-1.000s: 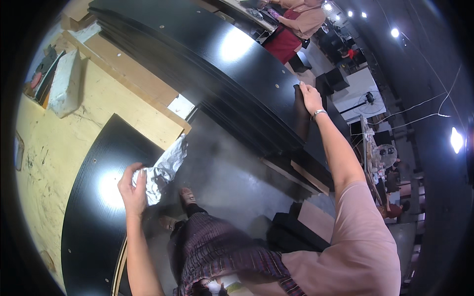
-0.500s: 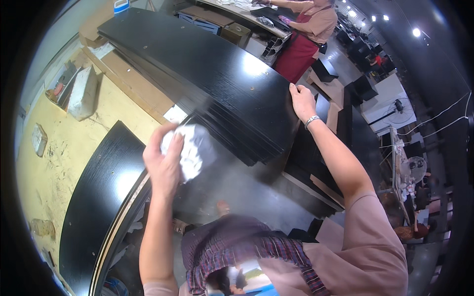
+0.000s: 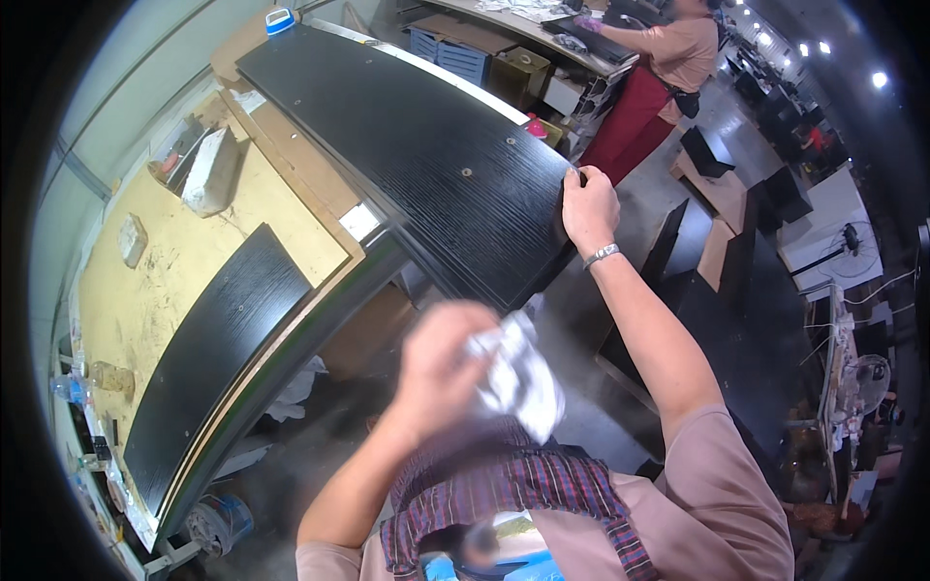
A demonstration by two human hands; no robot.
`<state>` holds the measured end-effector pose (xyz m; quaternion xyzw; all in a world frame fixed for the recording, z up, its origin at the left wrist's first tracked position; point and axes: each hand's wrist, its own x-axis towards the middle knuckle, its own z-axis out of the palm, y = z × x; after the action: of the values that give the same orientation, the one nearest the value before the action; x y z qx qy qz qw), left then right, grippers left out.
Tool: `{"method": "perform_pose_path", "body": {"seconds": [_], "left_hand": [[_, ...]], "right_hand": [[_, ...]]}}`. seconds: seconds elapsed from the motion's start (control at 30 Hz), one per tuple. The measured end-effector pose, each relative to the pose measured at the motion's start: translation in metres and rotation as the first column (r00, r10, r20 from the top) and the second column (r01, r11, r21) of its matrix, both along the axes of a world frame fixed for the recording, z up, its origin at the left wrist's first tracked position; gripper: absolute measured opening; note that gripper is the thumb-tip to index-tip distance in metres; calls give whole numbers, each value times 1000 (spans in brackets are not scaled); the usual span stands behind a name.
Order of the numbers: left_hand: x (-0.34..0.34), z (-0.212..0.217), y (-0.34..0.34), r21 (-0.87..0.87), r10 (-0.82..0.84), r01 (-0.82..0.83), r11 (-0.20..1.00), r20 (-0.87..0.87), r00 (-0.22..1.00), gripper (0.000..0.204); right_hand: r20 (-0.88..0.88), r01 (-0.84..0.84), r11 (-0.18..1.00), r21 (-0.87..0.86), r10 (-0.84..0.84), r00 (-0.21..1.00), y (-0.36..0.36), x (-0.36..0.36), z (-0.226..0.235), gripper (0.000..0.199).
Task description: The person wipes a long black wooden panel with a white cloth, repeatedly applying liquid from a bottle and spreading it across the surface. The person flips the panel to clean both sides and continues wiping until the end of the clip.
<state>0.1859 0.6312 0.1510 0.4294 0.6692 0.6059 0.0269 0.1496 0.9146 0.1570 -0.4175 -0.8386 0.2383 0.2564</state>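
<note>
Yellow worktable (image 3: 179,266) at left, bearing a curved panel (image 3: 218,353): our left hand (image 3: 448,363) — blurred — has fingers clamped on a white cloth (image 3: 523,378) near our apron (image 3: 528,487); our right hand (image 3: 591,213) likewise grips the large black board (image 3: 417,126) by its right end.

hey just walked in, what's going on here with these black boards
A person grips the near edge of a long, wood-grained black panel with the right hand. Their left hand, blurred, holds what looks like a crumpled white rag in front of their body. A second, curved black panel lies on the yellow-topped bench to the left. Farther off, a co-worker in a dark red apron stands at another table.
</note>
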Motion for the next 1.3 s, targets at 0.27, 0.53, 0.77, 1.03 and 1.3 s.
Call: {"method": "perform_pose_path", "body": {"seconds": [0.27, 0.53, 0.77, 1.03, 1.3], "left_hand": [[73, -55, 5, -296, -277, 257, 920, -26, 960, 29], [56, -71, -57, -150, 116, -22, 988, 652, 749, 28], [43, -45, -37, -178, 114, 30, 984, 737, 666, 15], [56, -54, -98, -214, 291, -200, 956, 761, 579, 16], [64, -51, -101, -106, 285, -334, 937, 785, 550, 21]], "right_hand": [[-28, -82, 996, 25, 83, 996, 1, 3, 2, 37], [-66, -85, 995, 56, 88, 994, 9, 4, -9, 35], [-96, -85, 994, 71, 92, 991, 10, 2, -10, 30], [-549, -385, 923, 17, 330, 768, -26, 105, -21, 7], [-398, -601, 43, -798, 712, 579, -133, 155, -77, 48]]}}
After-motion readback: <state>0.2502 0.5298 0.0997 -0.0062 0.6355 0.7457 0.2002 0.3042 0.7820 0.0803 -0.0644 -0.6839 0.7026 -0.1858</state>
